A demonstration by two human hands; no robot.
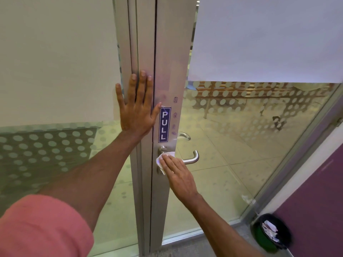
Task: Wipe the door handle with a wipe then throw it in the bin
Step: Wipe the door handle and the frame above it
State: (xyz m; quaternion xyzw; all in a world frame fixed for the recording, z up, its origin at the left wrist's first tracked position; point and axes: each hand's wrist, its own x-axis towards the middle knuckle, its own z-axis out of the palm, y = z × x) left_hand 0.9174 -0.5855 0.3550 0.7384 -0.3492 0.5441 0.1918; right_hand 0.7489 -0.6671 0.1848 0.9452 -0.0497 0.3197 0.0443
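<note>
A silver lever door handle (193, 158) sticks out to the right from the aluminium frame of a glass door (163, 71). My right hand (179, 176) presses a white wipe (161, 162) flat against the handle's base plate, fingers extended over the wipe. Only the wipe's left and top edges show past my fingers. My left hand (136, 106) lies flat and spread on the door frame above, just left of a blue PULL sticker (164, 125). A dark round bin (272, 233) with crumpled white paper inside stands on the floor at the lower right.
Glass panels with frosted dots flank the frame on both sides. A purple wall (315, 191) runs along the right, next to the bin. A second handle (184, 135) shows through the glass on the door's far side. Tiled floor lies beyond the glass.
</note>
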